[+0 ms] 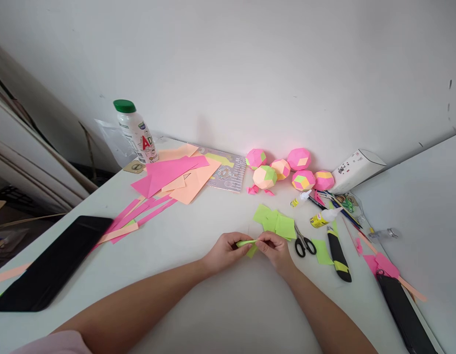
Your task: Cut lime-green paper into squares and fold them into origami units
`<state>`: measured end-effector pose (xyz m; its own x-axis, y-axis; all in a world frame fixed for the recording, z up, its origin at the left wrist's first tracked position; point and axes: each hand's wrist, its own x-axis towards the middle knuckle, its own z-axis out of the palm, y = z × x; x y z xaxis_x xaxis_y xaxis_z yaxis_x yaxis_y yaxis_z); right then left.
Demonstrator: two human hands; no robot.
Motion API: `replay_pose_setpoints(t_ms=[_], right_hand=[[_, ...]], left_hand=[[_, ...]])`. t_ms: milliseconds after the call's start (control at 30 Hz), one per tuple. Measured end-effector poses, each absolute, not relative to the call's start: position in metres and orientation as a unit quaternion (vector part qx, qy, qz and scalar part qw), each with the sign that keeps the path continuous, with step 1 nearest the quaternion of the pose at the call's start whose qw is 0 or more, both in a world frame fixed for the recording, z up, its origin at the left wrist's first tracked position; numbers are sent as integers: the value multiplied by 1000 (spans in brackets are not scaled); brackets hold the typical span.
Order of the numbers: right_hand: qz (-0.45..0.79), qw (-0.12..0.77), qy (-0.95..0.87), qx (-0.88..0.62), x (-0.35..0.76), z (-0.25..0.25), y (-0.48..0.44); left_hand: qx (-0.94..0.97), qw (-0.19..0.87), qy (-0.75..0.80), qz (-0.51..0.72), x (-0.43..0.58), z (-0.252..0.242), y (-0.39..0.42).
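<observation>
My left hand [230,250] pinches a small light-green paper piece [245,243] between thumb and fingers, its edge turned toward me. At the other end of that piece, my right hand [275,250] closes its thumb and fingertips on the paper. Just beyond the hands lie several light-green paper squares [275,222], loosely overlapped. Black-handled scissors [304,245] rest right of my right hand, beside another green paper square [323,251]. A green-and-black utility knife [338,255] lies farther right.
Several pink, peach and green paper balls [265,177] sit by the wall. Glue bottles [322,218] lie to the right. Pink and peach sheets [169,177], a green-capped bottle [136,132] and a black flat object [54,265] are on the left. A black phone-like object [405,314] lies front right.
</observation>
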<state>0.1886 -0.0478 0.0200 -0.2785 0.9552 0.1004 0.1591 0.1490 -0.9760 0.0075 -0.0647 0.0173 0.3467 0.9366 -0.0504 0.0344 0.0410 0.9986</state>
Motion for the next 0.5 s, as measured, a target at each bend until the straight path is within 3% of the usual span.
replay_pose_setpoints(t_ms=[300,500], right_hand=[[473,407,-637,-452,191,16,-53],[432,436,-668,-420,188,15,-53]], left_hand=[[512,651,408,383,9,16,-65],[530,635,423,371,9,16,-65]])
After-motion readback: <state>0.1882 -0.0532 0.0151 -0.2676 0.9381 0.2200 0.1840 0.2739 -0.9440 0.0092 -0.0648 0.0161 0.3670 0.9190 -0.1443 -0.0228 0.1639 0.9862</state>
